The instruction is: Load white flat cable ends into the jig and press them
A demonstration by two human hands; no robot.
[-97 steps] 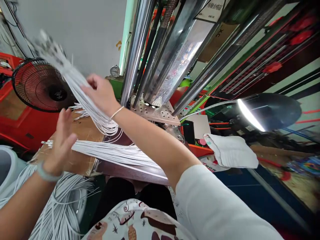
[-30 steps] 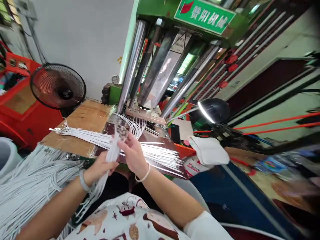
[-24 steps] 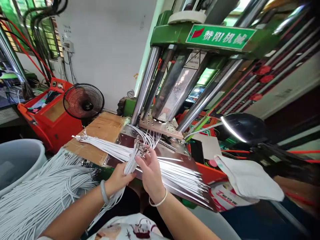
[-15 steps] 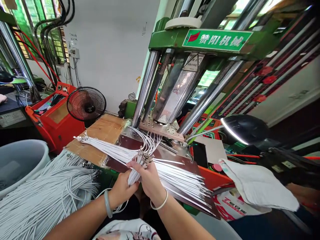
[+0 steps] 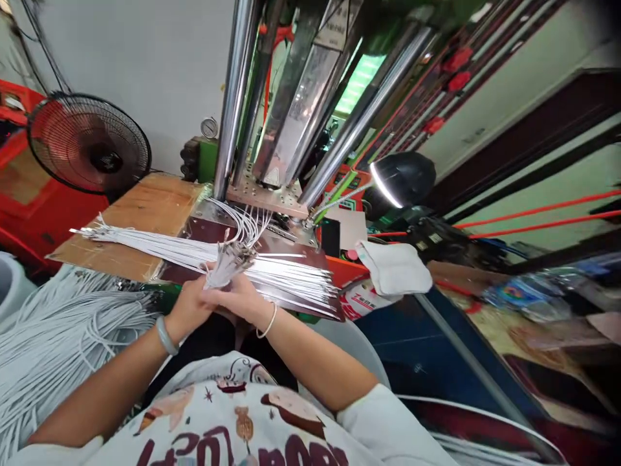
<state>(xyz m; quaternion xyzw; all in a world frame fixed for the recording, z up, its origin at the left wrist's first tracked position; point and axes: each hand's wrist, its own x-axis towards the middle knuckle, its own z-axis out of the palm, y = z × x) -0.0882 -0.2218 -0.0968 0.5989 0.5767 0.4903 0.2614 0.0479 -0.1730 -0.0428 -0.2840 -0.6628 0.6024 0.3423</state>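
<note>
My left hand (image 5: 190,307) and my right hand (image 5: 240,299) are together in front of me, closed around an upright bundle of white cables (image 5: 224,266). Metal-coloured ends stick up at the top of the bundle, slightly blurred. Behind it, a long row of white cables (image 5: 295,275) lies across the dark red plate (image 5: 272,246) and reaches over the wooden board (image 5: 145,200) on the left. More white cables (image 5: 237,217) curve out from under the press (image 5: 276,194).
A large heap of white cables (image 5: 72,330) lies at lower left beside a pale tub (image 5: 10,285). A black fan (image 5: 92,145) stands at left. To the right are a lamp (image 5: 407,178), a folded white cloth (image 5: 395,268) and a dark blue surface (image 5: 412,349).
The view has swung right and down, so the machine's sign has left the picture. My hands still hold the bundle, and my right hand now sits lower around it.
</note>
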